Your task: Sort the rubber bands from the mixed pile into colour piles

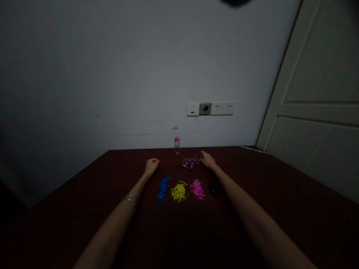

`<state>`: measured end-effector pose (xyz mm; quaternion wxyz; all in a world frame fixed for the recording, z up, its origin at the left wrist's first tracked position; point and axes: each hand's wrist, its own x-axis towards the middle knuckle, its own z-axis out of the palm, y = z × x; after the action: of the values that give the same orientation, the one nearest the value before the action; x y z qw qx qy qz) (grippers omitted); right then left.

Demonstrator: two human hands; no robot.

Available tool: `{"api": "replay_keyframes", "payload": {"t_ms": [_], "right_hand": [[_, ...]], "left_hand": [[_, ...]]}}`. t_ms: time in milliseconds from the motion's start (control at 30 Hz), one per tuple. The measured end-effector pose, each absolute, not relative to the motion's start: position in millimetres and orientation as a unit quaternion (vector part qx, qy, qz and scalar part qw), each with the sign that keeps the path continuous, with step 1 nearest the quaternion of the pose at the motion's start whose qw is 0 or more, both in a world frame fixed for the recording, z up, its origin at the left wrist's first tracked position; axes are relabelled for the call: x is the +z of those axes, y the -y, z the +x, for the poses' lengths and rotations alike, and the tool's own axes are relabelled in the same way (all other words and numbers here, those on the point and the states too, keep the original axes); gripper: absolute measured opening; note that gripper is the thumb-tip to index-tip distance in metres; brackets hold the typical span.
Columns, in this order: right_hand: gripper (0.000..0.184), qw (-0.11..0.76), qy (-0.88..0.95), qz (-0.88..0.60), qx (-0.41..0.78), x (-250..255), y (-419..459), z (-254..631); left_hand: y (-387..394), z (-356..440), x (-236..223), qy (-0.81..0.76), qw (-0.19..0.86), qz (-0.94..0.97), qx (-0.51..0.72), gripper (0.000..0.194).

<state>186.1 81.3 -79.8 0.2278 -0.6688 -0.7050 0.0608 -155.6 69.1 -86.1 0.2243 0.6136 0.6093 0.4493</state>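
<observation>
A mixed pile of small coloured rubber bands [190, 162] lies near the back of the dark red table. My right hand [208, 160] is at the pile's right edge, its fingers pinched on a dark band there. To the left of the pile, my left hand [152, 166] rests on the table with its fingers curled together; whatever they may hold is too small to make out. Nearer to me lie sorted heaps in a row: blue bands [162, 189], yellow bands [179, 191], pink bands [198, 189] and black bands [214, 188], the last partly beside my right forearm.
Behind the mixed pile stands a small clear bottle [177, 147] with a pink top, close to the wall. Sockets and switches [211, 109] are set in the wall above the table [84, 186]. A white panelled door [316, 112] borders the right side. The light is dim.
</observation>
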Motion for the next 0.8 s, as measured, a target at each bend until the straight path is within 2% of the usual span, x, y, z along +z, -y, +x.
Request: {"api": "replay_keyframes", "payload": {"t_ms": [267,567,800], "right_hand": [[0.042,0.247,0.714,-0.652,0.064,-72.9,-71.1,197.2],[0.041,0.36,0.735,-0.562,0.12,-77.4,-33.8,224.4],[0.039,0.409,0.724,-0.523,0.186,-94.1,7.3,262.1]], "left_hand": [[-70.1,-154.8,-86.3,-0.623,0.224,0.607,0.44,0.019],[-67.5,-152.9,-82.9,-0.62,0.215,0.61,0.444,0.019],[-74.5,-156.4,-88.6,-0.615,0.21,0.623,0.435,0.022]]}}
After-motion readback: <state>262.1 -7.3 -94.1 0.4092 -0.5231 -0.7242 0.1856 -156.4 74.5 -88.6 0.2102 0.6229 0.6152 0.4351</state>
